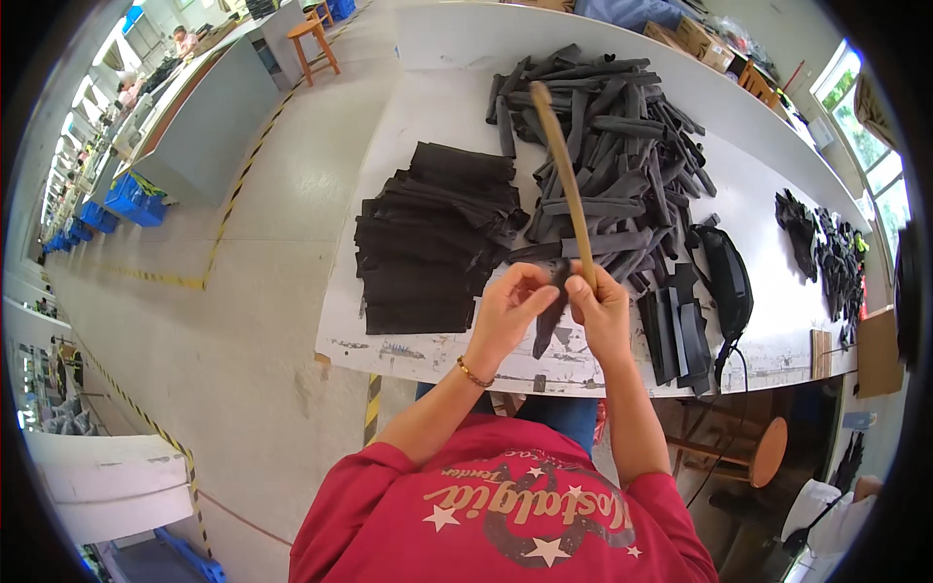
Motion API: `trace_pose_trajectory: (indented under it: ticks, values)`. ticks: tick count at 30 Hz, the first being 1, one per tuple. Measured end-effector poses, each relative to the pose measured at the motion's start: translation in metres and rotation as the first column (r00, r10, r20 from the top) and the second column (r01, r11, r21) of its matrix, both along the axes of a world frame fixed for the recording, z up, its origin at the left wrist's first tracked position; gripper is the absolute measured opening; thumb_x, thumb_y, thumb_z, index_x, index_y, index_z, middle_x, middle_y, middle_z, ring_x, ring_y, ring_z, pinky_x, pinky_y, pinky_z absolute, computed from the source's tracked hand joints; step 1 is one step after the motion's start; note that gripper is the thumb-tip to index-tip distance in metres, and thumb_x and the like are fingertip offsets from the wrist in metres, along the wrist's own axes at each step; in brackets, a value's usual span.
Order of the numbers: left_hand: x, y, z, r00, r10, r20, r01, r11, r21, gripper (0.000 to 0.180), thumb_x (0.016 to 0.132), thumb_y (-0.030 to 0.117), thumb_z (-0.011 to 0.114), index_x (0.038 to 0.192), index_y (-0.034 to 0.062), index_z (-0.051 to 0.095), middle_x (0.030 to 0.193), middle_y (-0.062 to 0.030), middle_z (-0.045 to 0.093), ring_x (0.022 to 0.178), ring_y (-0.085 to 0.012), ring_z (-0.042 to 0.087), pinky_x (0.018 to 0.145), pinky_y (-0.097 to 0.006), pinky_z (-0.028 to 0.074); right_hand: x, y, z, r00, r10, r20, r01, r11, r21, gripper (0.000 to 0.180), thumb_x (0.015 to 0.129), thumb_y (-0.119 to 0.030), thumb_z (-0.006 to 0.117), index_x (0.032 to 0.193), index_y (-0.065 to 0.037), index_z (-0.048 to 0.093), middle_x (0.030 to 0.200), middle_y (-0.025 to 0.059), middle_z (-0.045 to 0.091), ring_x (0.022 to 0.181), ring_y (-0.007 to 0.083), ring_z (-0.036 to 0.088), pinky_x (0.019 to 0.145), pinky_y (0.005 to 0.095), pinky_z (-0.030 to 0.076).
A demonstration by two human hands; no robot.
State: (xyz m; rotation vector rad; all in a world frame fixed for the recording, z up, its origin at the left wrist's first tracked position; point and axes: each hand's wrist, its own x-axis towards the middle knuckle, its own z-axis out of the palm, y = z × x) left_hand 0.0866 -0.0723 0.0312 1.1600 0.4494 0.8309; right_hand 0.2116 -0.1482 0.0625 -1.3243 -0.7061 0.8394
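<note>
In front of my chest, both hands work over the near edge of a white table [394, 361]. My right hand [604, 313] is closed around the lower end of a long wooden stick [565, 167], which points up and away over the table. My left hand [507, 309] pinches a small dark fabric piece [550, 328] that hangs between the two hands, beside the stick's lower end. Left of them lies a stack of flat black fabric pieces [428, 253]. Beyond the hands is a heap of rolled dark grey fabric tubes [622, 126].
Right of my hands lie folded dark pieces [675, 330] and a black pouch [727, 287] with a cord. More black items [836, 253] sit at the table's far right. A stool [768, 452] stands below the right edge. A low white partition [466, 29] borders the back.
</note>
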Motion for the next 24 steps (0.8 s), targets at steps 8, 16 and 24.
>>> trace_pose_trajectory:
  ticks: [8, 16, 24]
  values:
    - [0.009, 0.000, -0.020, 0.946, 0.128, 0.298, 0.031, 0.879, -0.475, 0.010, 0.091, 0.010, 0.057, 0.099, 0.0044, 0.061, 0.085, 0.0027, 0.058, 0.080, -0.0057, 0.053, 0.075, -0.023, 0.043, -0.006, -0.013, -0.033, 0.994, 0.039, -0.103, -0.038, 0.999, 0.008, 0.007, 0.086, -0.008, 0.065, 0.089, -0.004, 0.060, 0.057, -0.0077, 0.042, 0.046, 0.0013, 0.031, 0.042, 0.0198, 0.021]
    - [0.002, -0.040, -0.023, 0.926, -0.304, -0.225, 0.251, 0.939, -0.237, 0.025, 0.097, 0.026, 0.043, 0.089, 0.0045, 0.054, 0.066, 0.0010, 0.049, 0.051, -0.0064, 0.043, 0.049, -0.021, 0.038, -0.003, -0.002, -0.036, 0.957, -0.261, 0.129, 0.262, 0.965, 0.006, 0.011, 0.085, -0.013, 0.068, 0.081, -0.005, 0.062, 0.060, -0.0083, 0.045, 0.051, 0.0008, 0.034, 0.045, 0.0191, 0.024]
    - [-0.044, -0.065, -0.092, 0.852, 0.013, -0.524, 0.171, 0.938, 0.302, 0.017, 0.094, 0.017, 0.048, 0.089, 0.0033, 0.056, 0.068, -0.0054, 0.054, 0.056, -0.0120, 0.051, 0.054, -0.027, 0.044, 0.112, 0.032, 0.028, 0.836, -0.513, 0.195, 0.488, 0.857, 0.165, 0.032, 0.091, -0.023, 0.061, 0.110, 0.001, 0.050, 0.060, -0.0059, 0.038, 0.045, 0.0011, 0.030, 0.039, 0.0191, 0.022]
